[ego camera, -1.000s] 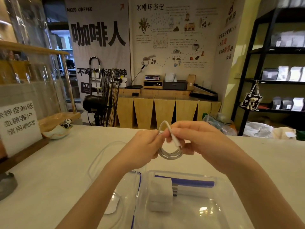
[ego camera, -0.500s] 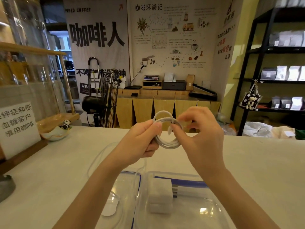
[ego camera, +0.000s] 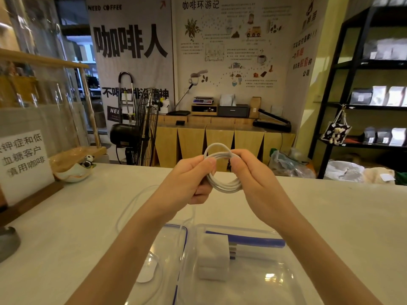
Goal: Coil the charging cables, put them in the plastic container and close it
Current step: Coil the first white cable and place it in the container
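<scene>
A white charging cable (ego camera: 222, 183) is wound into a small round coil held up over the table. My left hand (ego camera: 189, 181) pinches its left side and my right hand (ego camera: 251, 177) pinches its right side. Below my arms stands the clear plastic container (ego camera: 259, 282), open, with white chargers (ego camera: 214, 256) inside. Its clear lid with a blue seal (ego camera: 174, 238) lies to the container's left. Another thin white cable (ego camera: 130, 208) loops loosely on the table by the lid, with a white plug end (ego camera: 146, 271) near it.
The white table (ego camera: 341, 216) stretches wide on both sides. A paper sign on a wooden stand (ego camera: 24, 164) and a small bowl with a panda figure (ego camera: 77, 170) sit at the left. A grey round object (ego camera: 7, 243) is at the left edge.
Both hands lifted the coil higher and turned it. The cable's free end, earlier sticking out at my right fingers, is now wound into the coil.
</scene>
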Demonstrator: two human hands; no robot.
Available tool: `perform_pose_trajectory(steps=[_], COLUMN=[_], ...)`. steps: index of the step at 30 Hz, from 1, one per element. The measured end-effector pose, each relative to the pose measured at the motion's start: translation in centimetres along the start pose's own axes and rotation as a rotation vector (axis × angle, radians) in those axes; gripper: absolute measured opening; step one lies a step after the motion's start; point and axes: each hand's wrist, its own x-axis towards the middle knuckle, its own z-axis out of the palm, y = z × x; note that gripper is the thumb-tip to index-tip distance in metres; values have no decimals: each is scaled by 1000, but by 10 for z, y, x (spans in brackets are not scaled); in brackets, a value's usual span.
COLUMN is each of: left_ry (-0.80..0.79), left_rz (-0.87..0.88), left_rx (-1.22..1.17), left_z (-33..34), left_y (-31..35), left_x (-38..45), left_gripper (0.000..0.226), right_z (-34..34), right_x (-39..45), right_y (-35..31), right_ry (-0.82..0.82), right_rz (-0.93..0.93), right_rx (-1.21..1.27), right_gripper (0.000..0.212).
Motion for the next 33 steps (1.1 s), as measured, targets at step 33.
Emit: perform_pose_trajectory(steps=[33], left_ry=[-292], left_rz=[-57], left_rx=[513], left_z=[23], left_y=[-20], left_x=[-1], left_gripper=[16], right_z=[-82], right_x=[-32], right_y=[29], right_ry=[-583], right_rz=[294], right_rx=[165], right_gripper=[9])
